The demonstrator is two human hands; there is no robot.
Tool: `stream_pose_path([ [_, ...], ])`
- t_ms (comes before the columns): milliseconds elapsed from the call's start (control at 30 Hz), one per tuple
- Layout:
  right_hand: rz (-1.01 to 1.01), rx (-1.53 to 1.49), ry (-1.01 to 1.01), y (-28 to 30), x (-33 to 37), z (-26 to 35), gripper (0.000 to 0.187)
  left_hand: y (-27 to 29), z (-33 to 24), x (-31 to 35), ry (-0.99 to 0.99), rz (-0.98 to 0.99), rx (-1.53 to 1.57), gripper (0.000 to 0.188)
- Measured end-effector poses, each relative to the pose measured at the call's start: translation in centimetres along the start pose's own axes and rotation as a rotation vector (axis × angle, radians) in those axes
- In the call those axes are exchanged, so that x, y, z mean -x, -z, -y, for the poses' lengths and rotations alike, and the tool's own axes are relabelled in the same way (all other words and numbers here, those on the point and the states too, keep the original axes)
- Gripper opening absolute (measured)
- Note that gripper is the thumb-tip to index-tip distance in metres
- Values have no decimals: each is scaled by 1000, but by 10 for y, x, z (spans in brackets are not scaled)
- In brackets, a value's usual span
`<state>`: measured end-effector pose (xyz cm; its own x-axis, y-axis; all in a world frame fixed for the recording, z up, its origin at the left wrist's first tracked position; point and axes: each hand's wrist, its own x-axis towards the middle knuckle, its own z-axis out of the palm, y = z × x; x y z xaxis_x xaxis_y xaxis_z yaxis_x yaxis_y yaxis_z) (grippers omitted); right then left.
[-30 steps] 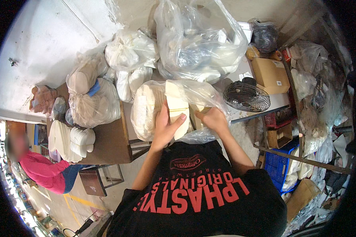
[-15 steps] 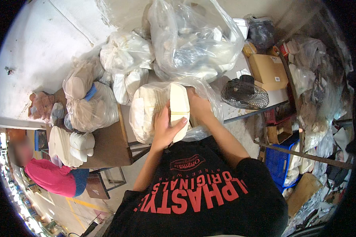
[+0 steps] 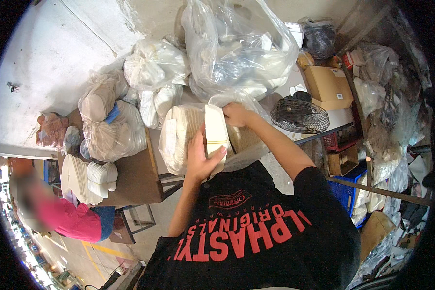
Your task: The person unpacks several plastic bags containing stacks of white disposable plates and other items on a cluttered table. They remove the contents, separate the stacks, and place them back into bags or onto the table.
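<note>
My left hand (image 3: 201,157) grips a banded stack of cream, insole-shaped pieces (image 3: 216,123), thumb across its near end. A thin yellowish band runs round the stack. It stands upright at a clear plastic bag (image 3: 167,157) filled with more cream pieces (image 3: 186,126) to its left. Just right of the stack's far end, my right hand (image 3: 236,115) is closed on the bag's far rim, its fingertips partly hidden. Below that hand, more layered pieces (image 3: 246,141) show inside the bag.
Large clear bags (image 3: 241,58) fill the back of the table. To the right stand a black fan (image 3: 299,115) and a cardboard box (image 3: 328,87). Loose insole stacks (image 3: 79,179) lie at left, near a seated person in pink (image 3: 77,220). A blue crate (image 3: 342,195) sits lower right.
My right hand has come out from behind the stack to the bag's far rim, and its elbow has swung outward. The left hand keeps its hold. The person in pink has leaned right.
</note>
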<state>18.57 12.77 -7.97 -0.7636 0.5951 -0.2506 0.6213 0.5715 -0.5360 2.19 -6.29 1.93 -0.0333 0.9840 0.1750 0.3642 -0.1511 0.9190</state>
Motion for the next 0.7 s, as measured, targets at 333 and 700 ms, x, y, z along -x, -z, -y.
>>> stream_pose_path([
  [333, -336, 58, 116, -5, 48, 5, 44, 26, 15, 14, -96, -100, 201, 88],
  [700, 159, 247, -225, 3, -8, 7, 43, 29, 18, 14, -55, -128, 354, 94],
])
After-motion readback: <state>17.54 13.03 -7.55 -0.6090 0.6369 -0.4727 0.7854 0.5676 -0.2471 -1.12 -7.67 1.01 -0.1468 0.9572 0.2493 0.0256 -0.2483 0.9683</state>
